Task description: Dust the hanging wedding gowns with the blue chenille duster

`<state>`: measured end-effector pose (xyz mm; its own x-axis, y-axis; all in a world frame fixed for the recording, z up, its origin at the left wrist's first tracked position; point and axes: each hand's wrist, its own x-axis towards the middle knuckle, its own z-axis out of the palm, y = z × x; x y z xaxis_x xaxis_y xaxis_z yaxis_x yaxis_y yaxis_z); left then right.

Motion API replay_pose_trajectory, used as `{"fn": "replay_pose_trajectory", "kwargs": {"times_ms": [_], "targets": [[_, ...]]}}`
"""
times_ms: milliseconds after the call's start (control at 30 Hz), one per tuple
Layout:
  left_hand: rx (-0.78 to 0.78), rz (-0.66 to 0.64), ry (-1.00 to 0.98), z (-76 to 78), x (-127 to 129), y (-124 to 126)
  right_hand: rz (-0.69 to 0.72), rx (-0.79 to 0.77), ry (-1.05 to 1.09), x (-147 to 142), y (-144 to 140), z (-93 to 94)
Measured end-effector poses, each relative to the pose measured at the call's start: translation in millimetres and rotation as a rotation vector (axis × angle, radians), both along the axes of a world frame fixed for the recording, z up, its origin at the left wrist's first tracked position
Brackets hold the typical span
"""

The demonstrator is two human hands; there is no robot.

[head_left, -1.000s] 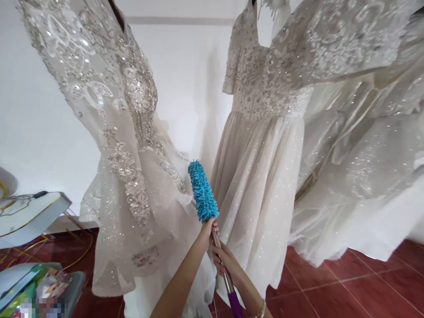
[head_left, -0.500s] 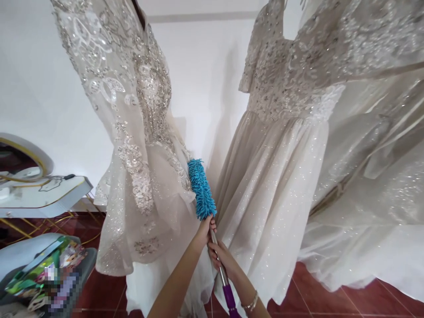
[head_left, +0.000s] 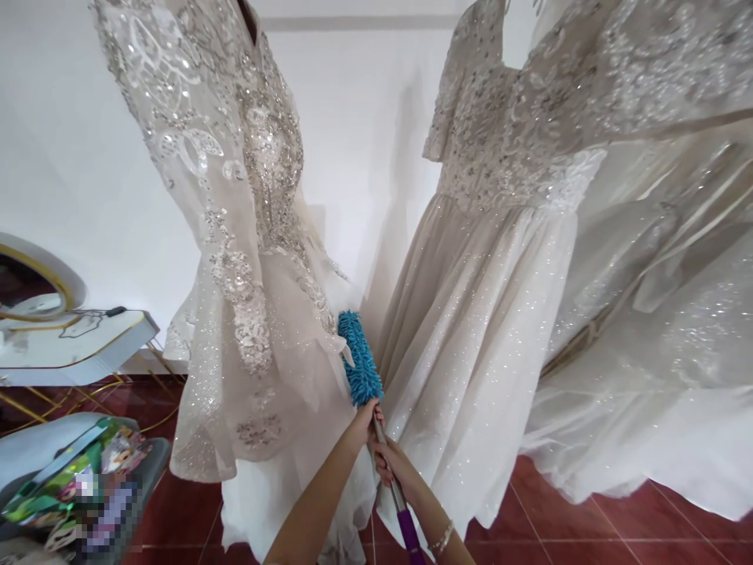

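White side table point(head_left: 88, 349), oval mirror point(head_left: 35, 282), red tiled floor point(head_left: 588, 534).

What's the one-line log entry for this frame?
left hand: grips duster below head | right hand: grips handle | duster: against left gown

The blue microfibre duster point(head_left: 360, 358) has dropped lower since half a second ago, its head now partly tucked behind the beaded gown's point(head_left: 247, 259) hem flounce, seemingly brushing it, just above the gripping fingers point(head_left: 376, 410).
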<state>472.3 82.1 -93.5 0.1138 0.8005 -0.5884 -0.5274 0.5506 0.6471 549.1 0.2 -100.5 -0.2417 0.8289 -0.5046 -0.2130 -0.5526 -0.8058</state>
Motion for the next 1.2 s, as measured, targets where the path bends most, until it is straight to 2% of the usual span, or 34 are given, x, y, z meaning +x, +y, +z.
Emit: {"fn": "replay_pose_trajectory", "kwargs": {"times_ms": [133, 267, 367, 467, 567, 633, 700, 833, 1067, 1200], "targets": [[-0.018, -0.002, 0.022, -2.6, 4, -4, -0.006, -0.01, -0.018, 1, -4, -2.5], [-0.015, -0.013, 0.035, 10.2, 11, -1, -0.017, 0.031, -0.007, 9, -5, 10.6], [0.054, -0.024, 0.022, 34.4, 15, 3, -0.018, 0.094, 0.038, 17, -6, 33.9], [0.184, -0.057, 0.003, 66.8, 15, 6, -0.005, 0.165, 0.118, 21, -7, 62.7], [0.245, -0.096, -0.003, 95.8, 13, 7, -0.012, 0.195, 0.161, 22, -7, 86.4], [0.264, -0.098, -0.004, 107.5, 11, 7, 0.003, 0.2, 0.164, 21, -5, 95.3], [0.273, -0.089, -0.009, 111.2, 8, 6, 0.019, 0.197, 0.152, 18, -3, 97.3], [0.228, -0.06, -0.017, 97.0, 3, 5, 0.011, 0.181, 0.12, 13, 0, 82.2], [0.108, -0.012, -0.033, 46.4, 3, -1, 0.03, 0.097, 0.083, 12, -1, 27.0], [0.035, 0.043, -0.005, 24.5, 6, -6, 0.044, 0.058, 0.075, 12, -3, 3.9]]}}
